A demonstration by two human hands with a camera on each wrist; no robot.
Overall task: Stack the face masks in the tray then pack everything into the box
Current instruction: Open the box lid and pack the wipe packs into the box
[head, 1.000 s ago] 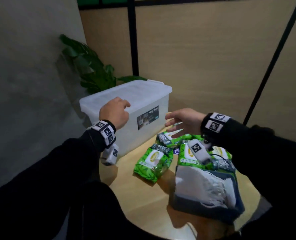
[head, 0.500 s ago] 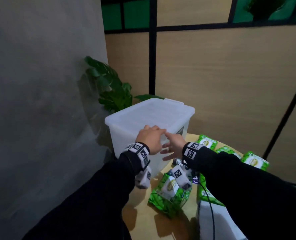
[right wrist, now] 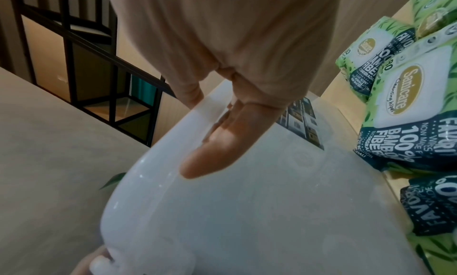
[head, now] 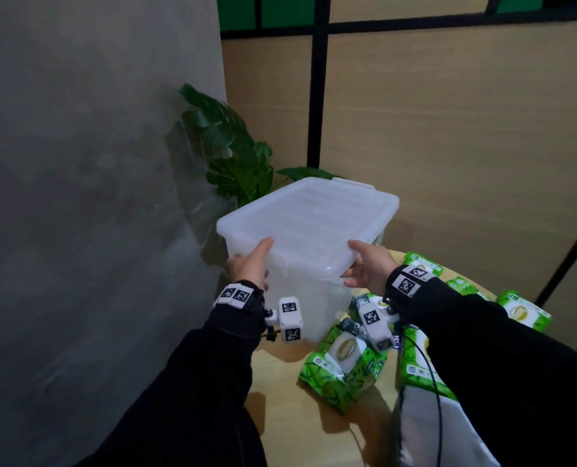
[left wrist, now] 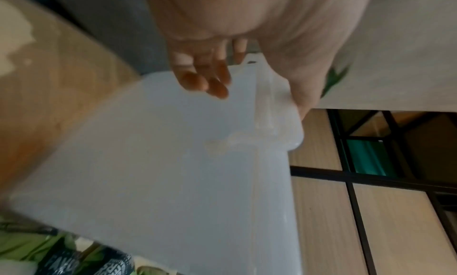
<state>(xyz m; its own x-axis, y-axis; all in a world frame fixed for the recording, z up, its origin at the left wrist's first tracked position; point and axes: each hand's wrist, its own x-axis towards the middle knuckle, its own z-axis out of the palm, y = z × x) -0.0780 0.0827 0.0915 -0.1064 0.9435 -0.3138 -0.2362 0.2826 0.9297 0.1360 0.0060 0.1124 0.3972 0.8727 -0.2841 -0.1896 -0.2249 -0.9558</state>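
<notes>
Standing on the round wooden table (head: pixel 290 419), the translucent white box (head: pixel 300 298) is the biggest thing here, and its lid (head: pixel 309 224) is on it. The box is at the far left part of the table, close to the grey wall (head: pixel 88 197), and a green plant (head: pixel 230 146) is behind it.

Both hands are at the near edge of the lid. The left hand (head: pixel 248 266) holds the near left corner — the thumb lies on top of the lid and, in the left wrist view, the fingers (left wrist: pixel 205 80) are curled under the rim against the side of the box. The right hand (head: pixel 369 267) holds the near right corner in the same way: the thumb is over the lid edge, and in the right wrist view the fingers (right wrist: pixel 215 148) reach under the rim, only slightly bent.

To the right of the box, several green packs of wipes (head: pixel 342 365) lie on the table, some overlapping each other, and the nearest one touches or almost touches the box. At the bottom right, a stack of white face masks (head: pixel 425 433) is partly visible in the grey tray (head: pixel 399 404), half hidden by the right sleeve (head: pixel 516 382).
</notes>
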